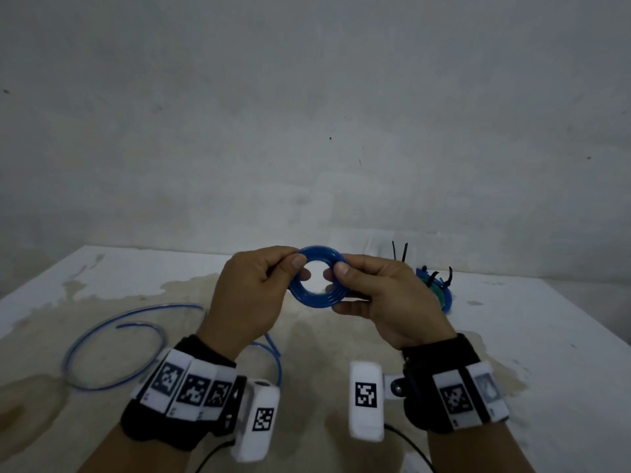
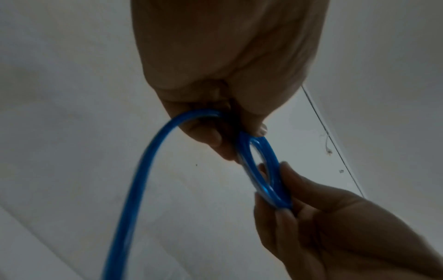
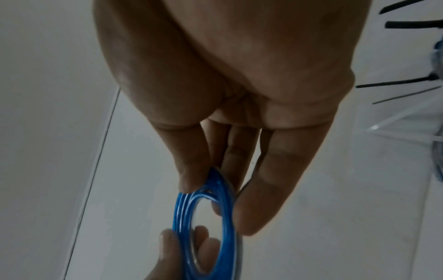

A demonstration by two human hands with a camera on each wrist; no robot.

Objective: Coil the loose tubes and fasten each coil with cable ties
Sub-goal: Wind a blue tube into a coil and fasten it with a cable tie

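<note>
Bare workroom: stained white table [image 1: 512,336], blank wall [image 1: 307,114].

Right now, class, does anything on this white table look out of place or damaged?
Yes: the white table carries a broad brownish stain with flaking patches under the loose blue plastic tube. Nothing looks spilled or broken.

Dim, flat light throughout; wrist views soft, blurred, and edge-warped
</note>
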